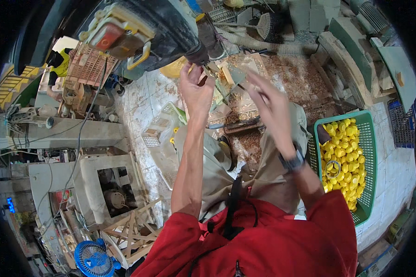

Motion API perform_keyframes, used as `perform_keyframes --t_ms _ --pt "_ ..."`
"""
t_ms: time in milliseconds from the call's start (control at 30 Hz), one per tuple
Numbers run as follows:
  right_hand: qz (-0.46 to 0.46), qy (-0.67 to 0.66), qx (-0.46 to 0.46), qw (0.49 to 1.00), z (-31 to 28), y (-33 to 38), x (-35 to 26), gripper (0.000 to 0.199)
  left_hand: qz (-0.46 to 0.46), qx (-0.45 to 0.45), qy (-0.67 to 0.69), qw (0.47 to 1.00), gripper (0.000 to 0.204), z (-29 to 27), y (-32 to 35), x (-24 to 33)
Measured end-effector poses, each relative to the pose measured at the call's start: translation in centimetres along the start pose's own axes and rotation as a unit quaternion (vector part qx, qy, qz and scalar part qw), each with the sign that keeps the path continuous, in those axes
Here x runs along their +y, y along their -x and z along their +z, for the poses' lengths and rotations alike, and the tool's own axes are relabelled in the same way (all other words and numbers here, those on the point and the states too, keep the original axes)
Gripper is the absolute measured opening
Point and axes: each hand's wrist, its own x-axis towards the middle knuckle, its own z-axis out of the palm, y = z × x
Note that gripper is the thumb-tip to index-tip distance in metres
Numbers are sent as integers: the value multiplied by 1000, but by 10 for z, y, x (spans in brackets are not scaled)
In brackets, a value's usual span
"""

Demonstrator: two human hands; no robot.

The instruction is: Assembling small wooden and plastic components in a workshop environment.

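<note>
A dark drill press with a red switch on a beige box hangs at the upper left. Its chuck points down over a worktable strewn with wood chips. My left hand is raised just under the chuck, fingers bent together; whatever they hold, if anything, is hidden. My right hand, smeared by motion, hangs over the table's right side with its fingers stretched and apart, nothing visible in them. Between the hands, a light wooden block sits on the table near the chuck.
To my right stands a green basket full of small yellow rounded pieces. A white basket is by my left leg. A blue fan stands lower left, and a cable hangs at left. Another person is at far upper left.
</note>
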Motion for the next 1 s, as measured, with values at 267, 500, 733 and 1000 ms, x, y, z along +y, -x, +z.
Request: perform_keyframes --t_ms 267,500,733,1000 --pt "-19 -4 -50 999 66 -53 30 22 -12 19 14 1000 64 -6 5 -4" --pt "-42 -39 -30 998 78 -59 43 20 -1 8 25 1000 55 -14 -1 -12" --pt "-101 52 32 993 89 -65 43 19 -11 -3 -2 1000 57 -16 -7 -9" --pt "-138 36 86 986 93 -66 46 20 -54 32 -26 998 35 -19 -9 -12"
